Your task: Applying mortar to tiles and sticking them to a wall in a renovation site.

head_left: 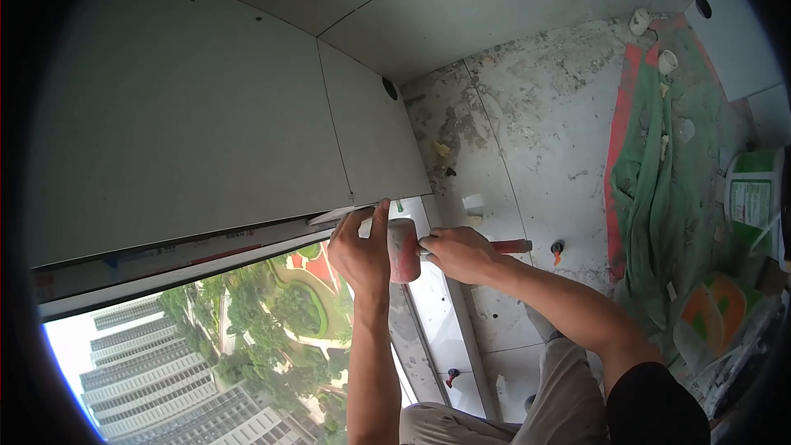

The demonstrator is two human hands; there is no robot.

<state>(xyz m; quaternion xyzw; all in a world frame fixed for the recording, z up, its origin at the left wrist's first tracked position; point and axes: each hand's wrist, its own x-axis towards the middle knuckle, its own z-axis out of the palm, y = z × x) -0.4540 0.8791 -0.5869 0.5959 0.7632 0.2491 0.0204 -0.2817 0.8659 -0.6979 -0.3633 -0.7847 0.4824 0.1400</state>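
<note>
My right hand point(461, 254) is wrapped around the handle of a mallet point(404, 252), close behind its head. The head is a grey and red cylinder, and the red handle end sticks out past my hand to the right. Just left of the head, my left hand point(360, 245) has its fingers and thumb closed at the lower edge of a large grey wall tile point(206, 124). A thin pale strip point(329, 216) lies under those fingers along the edge; part of it is hidden by them. The mallet head is very near my left hand, and I cannot tell whether it touches anything.
A window point(247, 338) opens below the tile, with trees and tall buildings outside. Green cloth with red edging point(647, 173) covers floor at the right. A green and white bucket point(754, 202) stands beyond it. Small orange-tipped clips point(557, 252) lie on the stained floor tiles point(544, 132).
</note>
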